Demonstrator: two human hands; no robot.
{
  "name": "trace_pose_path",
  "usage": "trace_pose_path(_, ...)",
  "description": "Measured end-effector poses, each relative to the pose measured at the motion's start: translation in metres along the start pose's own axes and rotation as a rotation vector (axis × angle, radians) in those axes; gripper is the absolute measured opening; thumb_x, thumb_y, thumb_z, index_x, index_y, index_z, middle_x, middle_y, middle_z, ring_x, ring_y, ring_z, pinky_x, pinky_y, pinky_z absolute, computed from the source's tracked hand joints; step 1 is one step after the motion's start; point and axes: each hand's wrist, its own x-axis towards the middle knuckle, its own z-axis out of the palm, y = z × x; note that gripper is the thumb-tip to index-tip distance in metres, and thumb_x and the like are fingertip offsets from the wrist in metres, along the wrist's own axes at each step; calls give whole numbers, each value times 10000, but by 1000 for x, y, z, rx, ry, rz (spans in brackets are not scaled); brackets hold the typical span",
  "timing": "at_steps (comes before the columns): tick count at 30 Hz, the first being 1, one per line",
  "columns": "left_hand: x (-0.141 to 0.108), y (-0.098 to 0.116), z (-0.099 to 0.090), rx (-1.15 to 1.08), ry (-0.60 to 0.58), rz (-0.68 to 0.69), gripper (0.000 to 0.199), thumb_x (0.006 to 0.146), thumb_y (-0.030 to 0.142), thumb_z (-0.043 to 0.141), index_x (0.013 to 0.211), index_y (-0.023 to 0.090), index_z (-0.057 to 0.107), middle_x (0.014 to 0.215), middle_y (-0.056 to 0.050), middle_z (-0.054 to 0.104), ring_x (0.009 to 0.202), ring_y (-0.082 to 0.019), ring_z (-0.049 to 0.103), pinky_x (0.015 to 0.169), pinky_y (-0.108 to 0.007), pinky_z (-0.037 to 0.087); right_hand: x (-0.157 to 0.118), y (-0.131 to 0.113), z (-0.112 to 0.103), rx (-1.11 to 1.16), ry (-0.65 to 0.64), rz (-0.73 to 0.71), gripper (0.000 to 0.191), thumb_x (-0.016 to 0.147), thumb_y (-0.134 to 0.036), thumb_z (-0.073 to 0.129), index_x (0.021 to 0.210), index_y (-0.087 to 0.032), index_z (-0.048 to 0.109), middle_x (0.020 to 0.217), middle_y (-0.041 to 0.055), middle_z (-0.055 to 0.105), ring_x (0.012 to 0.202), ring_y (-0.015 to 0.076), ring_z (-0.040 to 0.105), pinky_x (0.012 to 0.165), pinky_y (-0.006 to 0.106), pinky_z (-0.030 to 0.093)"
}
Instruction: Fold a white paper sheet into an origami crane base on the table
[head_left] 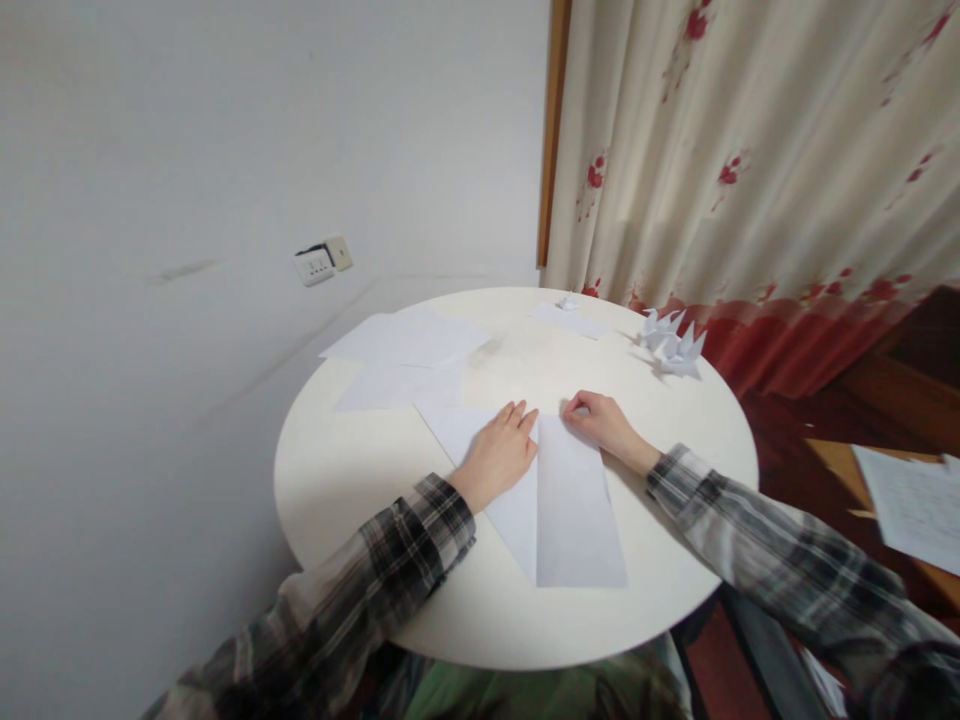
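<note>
A partly folded white sheet of paper [574,515] lies on the round white table [337,480]. Its left part slants to a point, and its right part is a straight strip with a crease line between them. My left hand [504,447] rests flat on the slanted part, fingers stretched out toward the far edge. At the far right corner of the sheet, my right hand [596,418] is closed, thumb and fingers pinched at the paper's edge. The fingertips partly cover that corner.
Several loose white sheets [409,340] overlap at the table's far left. Folded paper cranes [675,345] stand at the right rim. A smaller one [568,302] sits by a flat piece of paper [574,320] at the back. A wall and a curtain [720,230] lie beyond.
</note>
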Motion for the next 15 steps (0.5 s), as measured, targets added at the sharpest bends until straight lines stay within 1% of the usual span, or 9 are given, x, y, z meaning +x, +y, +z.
trace_pose_path(4,0,1,-1,21,-20,-10,424,850,157,400,1262,73,453,1332,-165,451,1250,-245,403,1037,-361,331,-1,-3,1,-26,9,15,96,747,-271,566,736,-185,608,789,34,682,745,157,610,682,230,413)
trace_pose_path(11,2,1,-3,62,-60,-28,430,854,171,398,1272,85,451,1342,-149,446,1261,-245,389,1037,-344,332,-1,-6,2,-62,16,29,64,748,-237,580,715,-184,595,778,35,683,745,147,612,695,216,399)
trace_pose_path(15,1,1,-3,69,-59,-22,432,855,173,396,1274,80,444,1343,-150,443,1262,-246,386,1036,-347,330,-1,-7,2,-86,23,26,62,751,-233,578,716,-185,595,769,31,680,735,143,606,681,213,387)
